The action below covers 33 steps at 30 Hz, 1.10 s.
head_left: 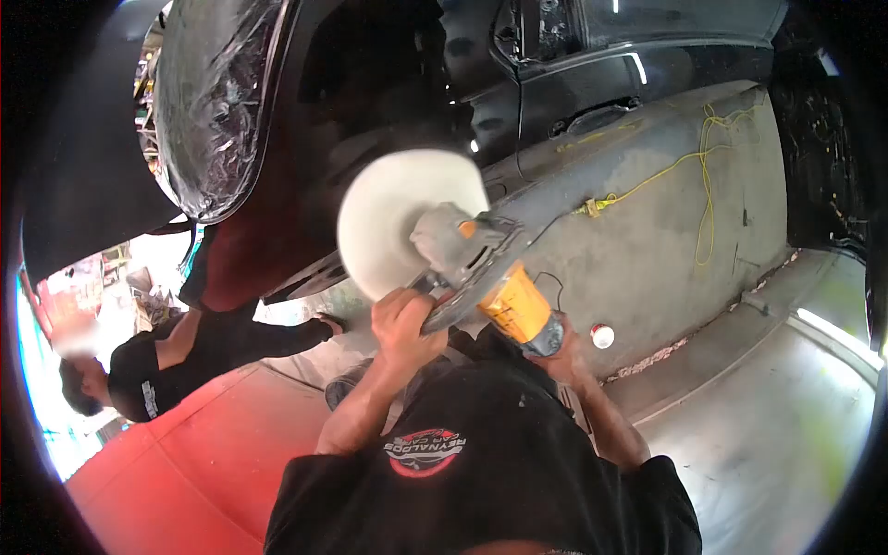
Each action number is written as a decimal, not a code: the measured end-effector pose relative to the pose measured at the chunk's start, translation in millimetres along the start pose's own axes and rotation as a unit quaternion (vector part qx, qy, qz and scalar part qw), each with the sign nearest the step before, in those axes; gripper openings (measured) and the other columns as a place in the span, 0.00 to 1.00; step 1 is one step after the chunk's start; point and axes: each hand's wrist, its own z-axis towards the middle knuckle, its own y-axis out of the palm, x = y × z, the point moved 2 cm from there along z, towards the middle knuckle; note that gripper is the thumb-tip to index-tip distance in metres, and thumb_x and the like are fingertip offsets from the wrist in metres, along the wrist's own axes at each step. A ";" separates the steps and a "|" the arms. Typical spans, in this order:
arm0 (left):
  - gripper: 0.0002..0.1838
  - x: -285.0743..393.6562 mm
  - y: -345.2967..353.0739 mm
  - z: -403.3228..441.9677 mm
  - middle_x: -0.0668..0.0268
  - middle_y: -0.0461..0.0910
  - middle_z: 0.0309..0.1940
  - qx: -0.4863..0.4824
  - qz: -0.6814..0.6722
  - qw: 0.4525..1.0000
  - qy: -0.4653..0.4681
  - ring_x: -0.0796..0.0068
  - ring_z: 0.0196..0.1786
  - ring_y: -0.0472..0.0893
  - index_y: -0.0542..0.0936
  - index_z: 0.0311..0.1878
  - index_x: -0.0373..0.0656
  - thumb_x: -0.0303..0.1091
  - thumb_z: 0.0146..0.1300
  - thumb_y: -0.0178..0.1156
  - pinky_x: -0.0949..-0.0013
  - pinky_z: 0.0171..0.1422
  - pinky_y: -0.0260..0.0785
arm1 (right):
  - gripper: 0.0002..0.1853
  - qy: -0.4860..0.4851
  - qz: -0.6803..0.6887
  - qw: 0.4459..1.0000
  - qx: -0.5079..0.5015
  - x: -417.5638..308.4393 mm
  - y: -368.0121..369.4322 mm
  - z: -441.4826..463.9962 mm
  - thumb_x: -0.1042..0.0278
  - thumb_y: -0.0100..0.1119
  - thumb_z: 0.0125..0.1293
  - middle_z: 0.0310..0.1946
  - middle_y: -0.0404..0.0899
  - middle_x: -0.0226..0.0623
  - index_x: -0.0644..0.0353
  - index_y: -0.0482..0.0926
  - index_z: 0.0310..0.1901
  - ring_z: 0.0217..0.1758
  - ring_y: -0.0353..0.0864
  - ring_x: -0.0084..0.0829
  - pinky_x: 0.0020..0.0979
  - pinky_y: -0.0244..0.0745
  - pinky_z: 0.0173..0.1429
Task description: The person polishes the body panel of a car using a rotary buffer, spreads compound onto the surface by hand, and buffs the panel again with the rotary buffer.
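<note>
An orange-and-grey polisher (520, 303) with a large white round pad (379, 217) is held in front of my chest. My left hand (404, 326) is closed round its front handle, close to the pad. At the back end of the body, my right hand (562, 356) wraps the dark rear grip, its fingers partly hidden. The pad's face is turned toward the glossy black car panel (370, 102). The pad looks smeared, and I cannot tell whether it touches the panel.
Plastic film covers a car window (208, 111) at upper left. A dark cable joins a yellow extension cord (647, 176) on the grey floor (638, 240). A small white-and-red cup (601, 336) stands to the right. Another person in black (176, 361) is at left.
</note>
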 end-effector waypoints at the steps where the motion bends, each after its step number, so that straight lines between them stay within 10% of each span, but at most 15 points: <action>1: 0.09 1.2 -2.0 -3.2 0.59 0.74 0.17 -0.006 0.004 1.000 0.000 0.60 0.18 0.75 0.77 0.24 0.38 0.23 0.41 0.70 0.62 0.23 0.66 | 0.46 -0.006 0.022 1.000 -0.010 10.7 11.2 2.4 0.65 0.84 0.43 0.52 0.81 0.43 0.62 0.66 0.64 0.58 0.80 0.36 0.38 0.75 0.63; 15: 0.14 17.8 58.3 65.2 0.64 0.75 0.20 -0.050 -0.061 0.992 0.102 0.62 0.23 0.77 0.75 0.24 0.46 0.28 0.35 0.72 0.62 0.27 0.68 | 0.43 -0.116 0.084 0.980 0.138 29.2 -11.9 21.8 0.65 0.83 0.46 0.50 0.83 0.46 0.64 0.67 0.62 0.56 0.82 0.38 0.38 0.76 0.58; 24: 0.11 -0.7 -9.5 -9.2 0.61 0.73 0.17 -0.018 0.038 0.999 0.001 0.61 0.18 0.73 0.75 0.23 0.39 0.21 0.40 0.70 0.63 0.24 0.65 | 0.43 -0.039 0.070 0.997 -0.024 6.4 27.9 18.2 0.65 0.82 0.47 0.54 0.82 0.48 0.63 0.67 0.64 0.60 0.81 0.38 0.39 0.75 0.63; 33: 0.14 10.7 65.8 79.4 0.65 0.72 0.17 0.065 -0.187 0.975 0.104 0.59 0.19 0.75 0.74 0.24 0.44 0.26 0.32 0.69 0.58 0.25 0.68 | 0.44 -0.074 -0.006 0.977 0.200 26.5 -66.2 25.2 0.72 0.79 0.46 0.52 0.80 0.46 0.64 0.65 0.65 0.56 0.80 0.40 0.39 0.74 0.61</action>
